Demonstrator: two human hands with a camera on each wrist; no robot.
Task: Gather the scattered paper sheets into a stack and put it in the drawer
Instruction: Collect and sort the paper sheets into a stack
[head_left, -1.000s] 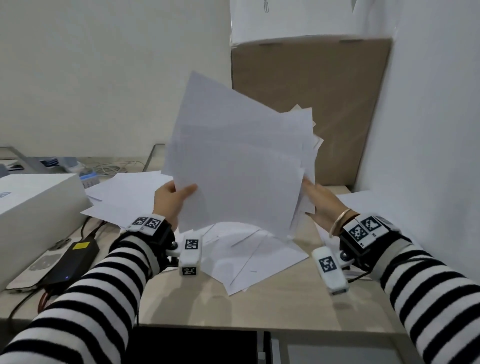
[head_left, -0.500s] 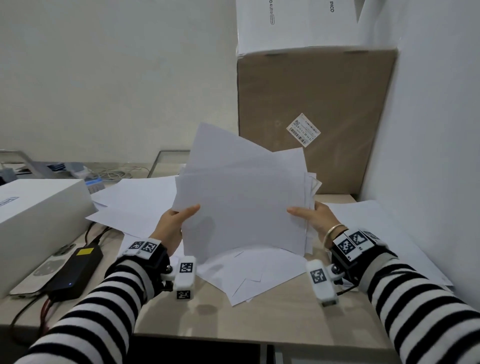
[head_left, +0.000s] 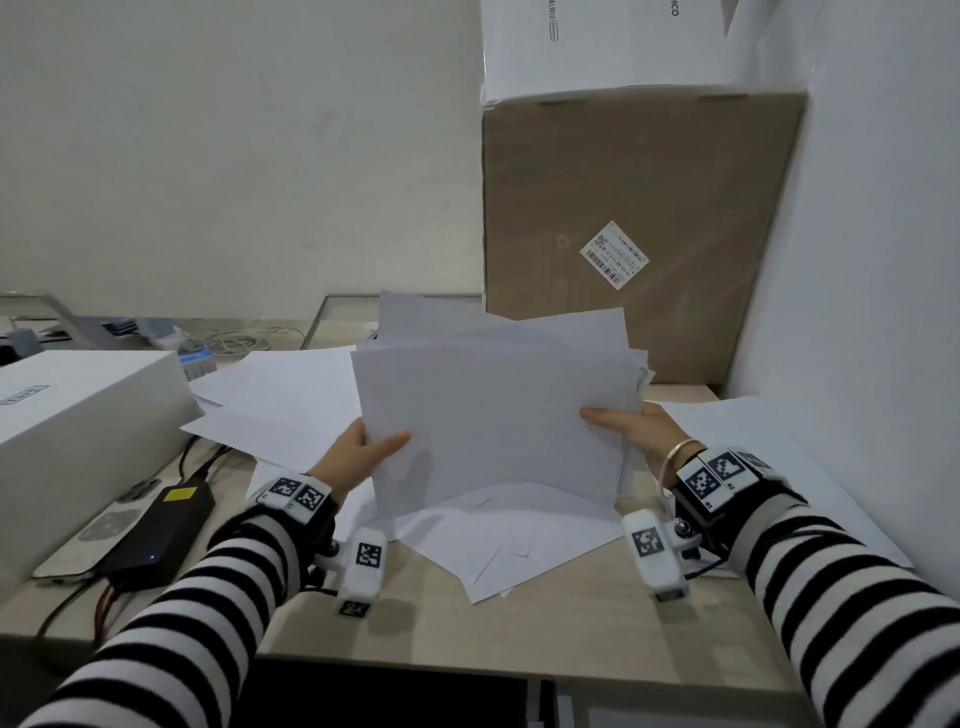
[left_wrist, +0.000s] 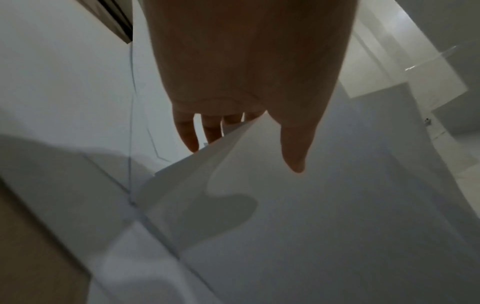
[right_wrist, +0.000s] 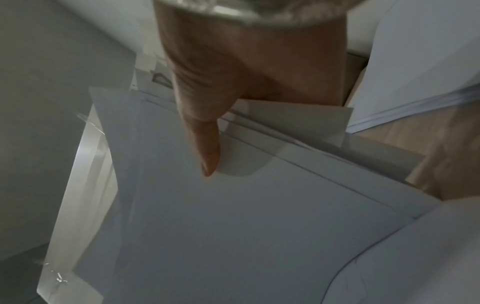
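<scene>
step: squaring a half-gathered stack (head_left: 493, 415), held upright, bottom edge on loose sheets (head_left: 498, 545) on the tabletop (head_left: 415, 629).
left hand (head_left: 358, 457): pinches the stack's left edge.
right hand (head_left: 631, 434): pinches its right edge.
still scattered: sheets beyond the left hand (head_left: 280, 395).
next: probably tap edges level, then collect the rest.

White paper sheets (head_left: 493, 415), uneven upright stack
</scene>
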